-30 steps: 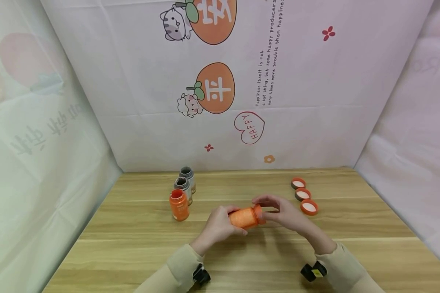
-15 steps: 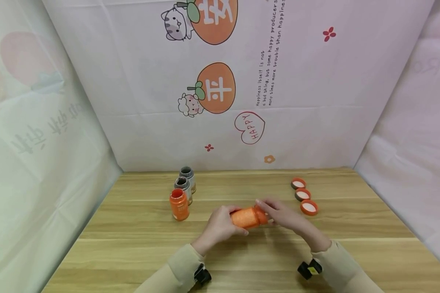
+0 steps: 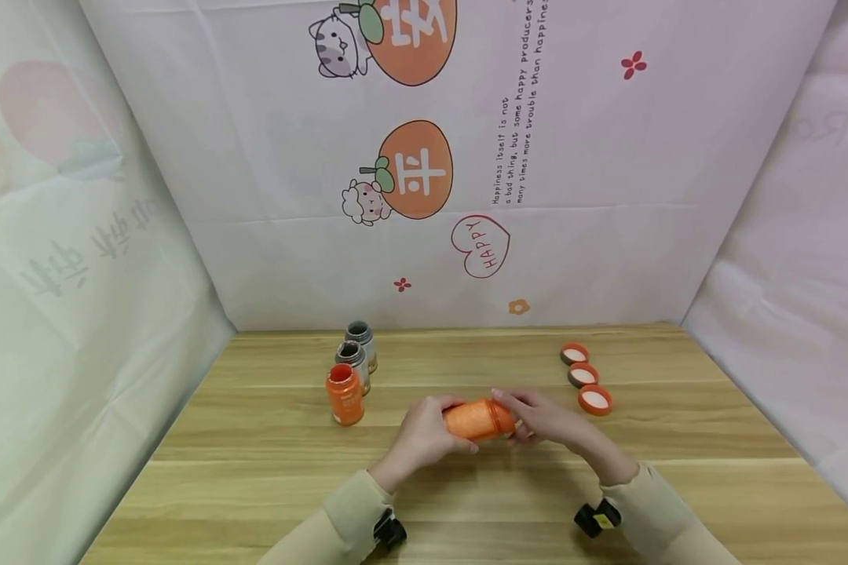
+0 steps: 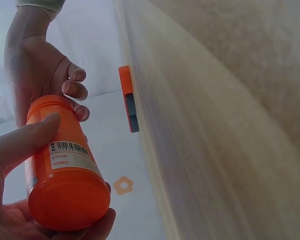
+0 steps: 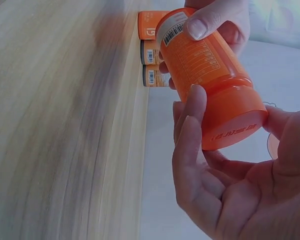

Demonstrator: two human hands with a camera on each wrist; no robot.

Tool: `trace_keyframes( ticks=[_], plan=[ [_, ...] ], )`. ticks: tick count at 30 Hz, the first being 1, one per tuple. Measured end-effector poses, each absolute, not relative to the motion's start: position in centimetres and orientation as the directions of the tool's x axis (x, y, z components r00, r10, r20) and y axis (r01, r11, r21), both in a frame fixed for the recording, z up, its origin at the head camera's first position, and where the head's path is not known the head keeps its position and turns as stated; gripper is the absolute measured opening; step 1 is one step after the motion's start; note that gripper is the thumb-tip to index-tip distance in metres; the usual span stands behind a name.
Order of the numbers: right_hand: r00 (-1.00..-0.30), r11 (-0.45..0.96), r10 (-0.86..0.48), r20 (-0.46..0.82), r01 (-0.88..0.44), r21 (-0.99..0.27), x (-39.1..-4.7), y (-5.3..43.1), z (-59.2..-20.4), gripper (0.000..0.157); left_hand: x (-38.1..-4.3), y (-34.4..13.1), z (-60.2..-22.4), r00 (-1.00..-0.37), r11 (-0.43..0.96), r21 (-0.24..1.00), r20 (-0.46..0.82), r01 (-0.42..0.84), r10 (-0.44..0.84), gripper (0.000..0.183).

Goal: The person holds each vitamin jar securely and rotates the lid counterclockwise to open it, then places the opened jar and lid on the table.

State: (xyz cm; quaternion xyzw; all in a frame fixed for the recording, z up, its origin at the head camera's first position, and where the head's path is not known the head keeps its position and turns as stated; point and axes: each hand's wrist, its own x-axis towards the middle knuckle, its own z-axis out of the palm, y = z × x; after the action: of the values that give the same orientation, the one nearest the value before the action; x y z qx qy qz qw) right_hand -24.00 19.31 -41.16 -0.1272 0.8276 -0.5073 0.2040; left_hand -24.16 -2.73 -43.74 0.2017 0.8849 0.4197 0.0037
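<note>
My left hand (image 3: 424,431) grips an orange plastic bottle (image 3: 472,421) round its body, tilted on its side above the table. In the left wrist view its base faces the camera, with the left thumb lying along a barcode label (image 4: 70,150). The bottle's orange screw cap (image 5: 234,117) is on its neck and points right toward my right hand (image 3: 544,416). The right wrist view shows the right thumb at one edge of the cap and the fingertips (image 5: 196,102) at the opposite side, holding it between them.
Left on the wooden table (image 3: 254,471) stand an uncapped orange bottle (image 3: 345,396) and two uncapped grey-necked bottles (image 3: 353,357) in a row behind it. Three upturned caps (image 3: 583,375) lie in a line at the right. A white printed cloth (image 3: 290,259) rises behind the table.
The right hand has closed in on the cap from a wider spread, its fingers shifting round it. The left hand and the bottle stay nearly in place.
</note>
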Motion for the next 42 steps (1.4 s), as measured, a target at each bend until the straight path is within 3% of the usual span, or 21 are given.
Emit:
trace_keyframes(
  ticks=[13, 26, 33, 42],
  plan=[
    [-0.899, 0.447, -0.407, -0.165, -0.039, -0.894, -23.8, 19.4, -41.1, 0.054, -24.3, -2.8, -43.7, -0.923, 0.576, 0.742, 0.152, 0.343, 0.354, 0.061],
    [-0.864, 0.442, -0.501, -0.046, -0.209, -0.872, -23.7, 19.9, -41.4, 0.038, -24.5, -2.9, -44.1, -0.92, 0.565, 0.751, 0.144, 0.341, 0.365, 0.061],
    [-0.843, 0.412, -0.536, 0.039, -0.302, -0.859, -24.0, 20.2, -41.4, 0.042, -24.6, -2.9, -44.2, -0.917, 0.563, 0.749, 0.152, 0.351, 0.369, 0.061],
    [-0.824, 0.321, -0.559, 0.094, -0.32, -0.891, -24.3, 20.4, -41.5, 0.05, -24.6, -2.8, -43.9, -0.92, 0.559, 0.756, 0.143, 0.34, 0.365, 0.06]
  ],
)
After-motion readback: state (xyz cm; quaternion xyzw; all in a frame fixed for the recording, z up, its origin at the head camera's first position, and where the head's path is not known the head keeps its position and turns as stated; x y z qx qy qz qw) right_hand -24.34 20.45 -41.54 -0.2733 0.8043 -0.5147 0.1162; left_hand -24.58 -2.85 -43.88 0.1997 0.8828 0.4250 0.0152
